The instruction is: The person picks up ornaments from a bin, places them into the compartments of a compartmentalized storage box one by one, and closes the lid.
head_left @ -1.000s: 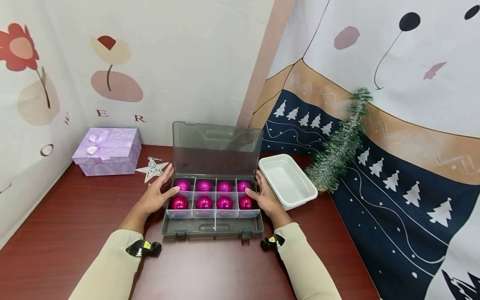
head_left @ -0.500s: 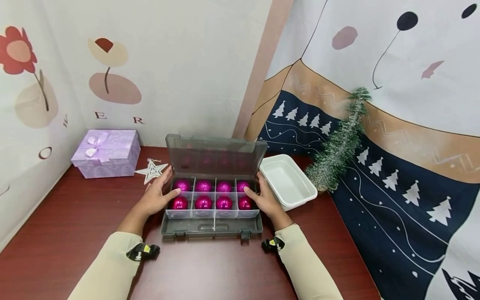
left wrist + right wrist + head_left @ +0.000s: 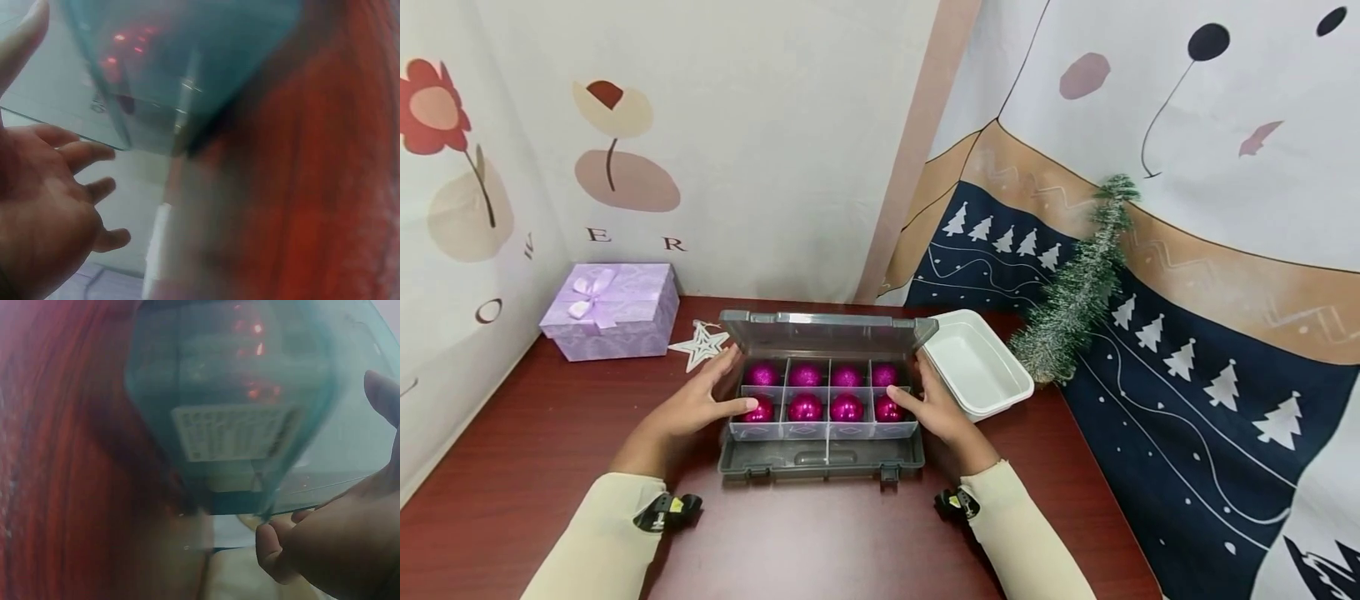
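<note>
A grey see-through plastic organizer case (image 3: 775,454) lies on the table, its hinged lid (image 3: 835,335) raised at the back and leaning forward over the compartments. Magenta baubles sit one to a compartment: glittery ones (image 3: 806,375) in the back row, shiny ones (image 3: 806,407) in front. My left hand (image 3: 692,404) is beside the case's left side, fingers loosely extended; in the left wrist view they appear apart from the case wall (image 3: 181,62). My right hand (image 3: 942,410) is at the right side, thumb over the front right bauble; its fingertips lie close to the case edge in the right wrist view.
A white rectangular tub (image 3: 977,362) stands just right of the case. Behind it leans a small tinsel tree (image 3: 1078,292). At the left back are a white star ornament (image 3: 702,344) and a lilac gift box (image 3: 613,312). A printed cloth (image 3: 760,150) hangs behind.
The lid has swung forward and down from nearly upright. My left hand has slid slightly left and toward me; the right has shifted a little toward me. The baubles stay in place.
</note>
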Action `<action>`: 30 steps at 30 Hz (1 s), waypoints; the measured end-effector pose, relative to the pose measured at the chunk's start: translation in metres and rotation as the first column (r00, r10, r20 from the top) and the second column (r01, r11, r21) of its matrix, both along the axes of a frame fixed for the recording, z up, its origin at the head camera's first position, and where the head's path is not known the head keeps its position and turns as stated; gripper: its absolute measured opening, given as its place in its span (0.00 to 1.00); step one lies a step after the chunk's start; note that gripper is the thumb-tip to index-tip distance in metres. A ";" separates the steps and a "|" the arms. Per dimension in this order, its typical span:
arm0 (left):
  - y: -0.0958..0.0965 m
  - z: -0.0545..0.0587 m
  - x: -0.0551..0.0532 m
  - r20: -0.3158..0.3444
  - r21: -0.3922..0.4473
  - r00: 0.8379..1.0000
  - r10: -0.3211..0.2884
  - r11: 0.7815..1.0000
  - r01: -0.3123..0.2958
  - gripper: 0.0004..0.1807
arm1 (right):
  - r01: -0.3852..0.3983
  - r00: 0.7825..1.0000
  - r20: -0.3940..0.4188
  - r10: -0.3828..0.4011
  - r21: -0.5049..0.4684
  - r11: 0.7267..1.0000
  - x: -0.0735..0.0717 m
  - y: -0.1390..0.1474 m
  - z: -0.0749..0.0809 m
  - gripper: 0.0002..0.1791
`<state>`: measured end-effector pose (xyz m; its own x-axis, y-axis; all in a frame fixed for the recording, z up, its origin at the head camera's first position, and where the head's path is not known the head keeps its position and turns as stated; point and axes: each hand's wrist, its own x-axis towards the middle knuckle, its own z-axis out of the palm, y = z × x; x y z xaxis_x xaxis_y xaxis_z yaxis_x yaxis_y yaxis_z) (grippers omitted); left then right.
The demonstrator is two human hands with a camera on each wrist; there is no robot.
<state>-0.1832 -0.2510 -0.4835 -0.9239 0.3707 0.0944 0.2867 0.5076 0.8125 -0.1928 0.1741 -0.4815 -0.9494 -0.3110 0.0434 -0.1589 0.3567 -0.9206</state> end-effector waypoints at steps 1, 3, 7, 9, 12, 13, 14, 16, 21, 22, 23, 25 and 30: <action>0.000 0.003 0.001 -0.001 -0.002 1.000 -0.004 1.000 0.004 0.65 | -0.001 1.000 0.005 0.001 0.002 1.000 0.002 0.000 0.003 0.60; 0.001 0.008 0.002 -0.003 0.022 1.000 -0.017 1.000 0.017 0.65 | -0.007 1.000 -0.011 0.007 0.006 1.000 0.006 0.000 0.007 0.60; 0.007 0.017 0.006 -0.016 0.101 0.999 -0.028 0.994 0.029 0.63 | -0.019 0.998 -0.066 0.019 0.003 1.000 0.012 -0.002 0.016 0.60; 0.010 0.021 0.010 -0.019 0.089 1.000 -0.007 0.996 0.008 0.62 | -0.016 0.995 -0.095 0.017 0.005 1.000 0.016 -0.003 0.021 0.59; 0.016 0.027 0.016 -0.055 0.043 0.998 0.038 0.998 -0.036 0.62 | 0.009 0.992 -0.126 -0.006 0.024 1.000 0.022 -0.006 0.027 0.59; 0.018 0.030 0.019 -0.072 0.028 0.996 0.055 0.998 -0.053 0.62 | 0.023 0.991 -0.134 -0.018 0.033 0.999 0.024 -0.007 0.029 0.59; 0.021 0.033 0.021 -0.082 0.005 0.994 0.076 0.997 -0.075 0.62 | 0.039 0.989 -0.141 -0.033 0.042 0.998 0.026 -0.008 0.031 0.59; 0.024 0.040 0.026 -0.090 -0.024 0.989 0.116 0.993 -0.118 0.61 | 0.070 0.988 -0.143 -0.062 0.052 0.996 0.029 -0.010 0.034 0.59; 0.032 0.058 0.041 -0.106 -0.088 0.968 0.227 0.968 -0.236 0.58 | 0.177 0.969 -0.191 -0.157 0.092 0.980 0.038 -0.014 0.041 0.55; 0.035 0.059 0.043 -0.131 -0.085 0.962 0.241 0.964 -0.253 0.56 | 0.211 0.959 -0.216 -0.184 0.109 0.971 0.040 -0.016 0.042 0.54; 0.037 0.060 0.046 -0.158 -0.081 0.953 0.257 0.959 -0.272 0.54 | 0.248 0.947 -0.240 -0.213 0.126 0.960 0.042 -0.017 0.043 0.54; 0.042 0.060 0.050 -0.199 -0.076 0.936 0.289 0.948 -0.309 0.52 | 0.325 0.918 -0.287 -0.272 0.156 0.933 0.046 -0.021 0.045 0.52; 0.049 0.055 0.058 -0.201 -0.018 0.912 0.358 0.929 -0.369 0.54 | 0.430 0.866 -0.349 -0.358 0.157 0.889 0.052 -0.028 0.050 0.46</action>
